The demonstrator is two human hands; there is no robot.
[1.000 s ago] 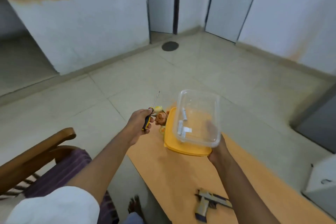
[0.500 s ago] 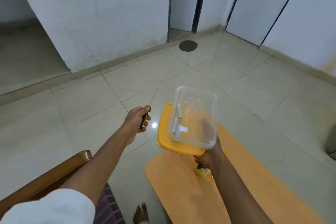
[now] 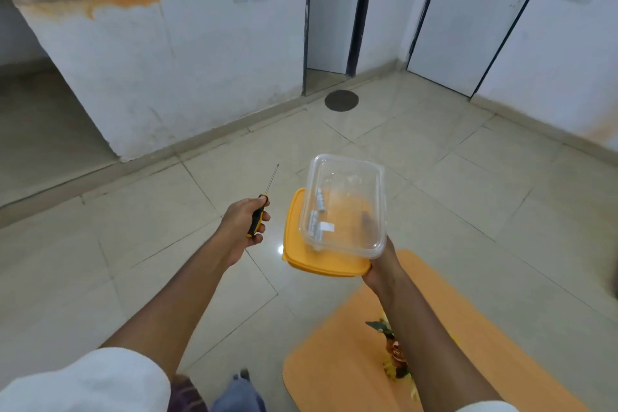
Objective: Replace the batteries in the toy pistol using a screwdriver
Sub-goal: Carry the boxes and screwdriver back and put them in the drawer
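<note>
one screwdriver in play, slim steel shaft and a black-and-yellow handle, tip pointing up and away over the tiled floor. the left hand has it wrapped, fingers curled round the handle, thumb up near the collar, shaft poking clear above the knuckles. over on the other side, the right hand carries one clear plastic container stacked on one yellow lid, gripping both at the near corner; fingers go underneath out of sight, one shows dark through the clear base. inside the tub, along its left wall, small pale cylinders, the batteries, lying roughly end to end with a white paper tag beside them; looks like two clusters, exact count i cannot tell through the plastic. the batteries sit apart from any fingertip, separated by the container floor. screwdriver and tub are near each other but not touching. below the right forearm, one orange table with a small multicoloured toy figure on it, partly hidden by the arm. the toy pistol is out of shot.
</note>
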